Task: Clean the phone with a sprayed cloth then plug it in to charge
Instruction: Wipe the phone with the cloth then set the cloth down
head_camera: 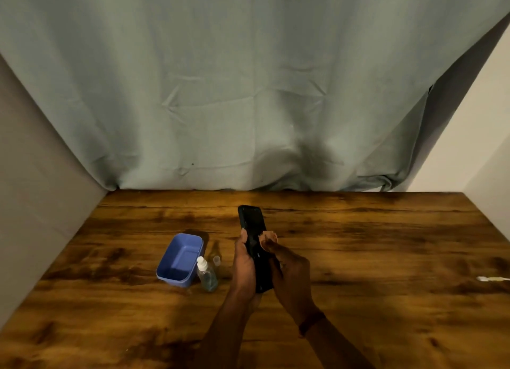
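Your left hand [244, 261] and right hand [289, 269] both clamp the black phone [252, 222] at lower centre, its top end tilted up above the desk [358, 230]. Just left stand the spray bottle [206, 276] and its clear cap [216, 259], the bottle touching the blue tub [180, 258]. The charger plug [492, 279] lies at the right edge; bare wood spreads between.

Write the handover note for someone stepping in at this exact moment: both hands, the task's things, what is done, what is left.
Left hand grips the phone from its left side. Right hand presses a small cloth against its face.
Spray bottle stands uncapped beside the blue tub; its cap stands just behind.
Wiping under way.
Left: plug in the white cable lying at the table's right edge.
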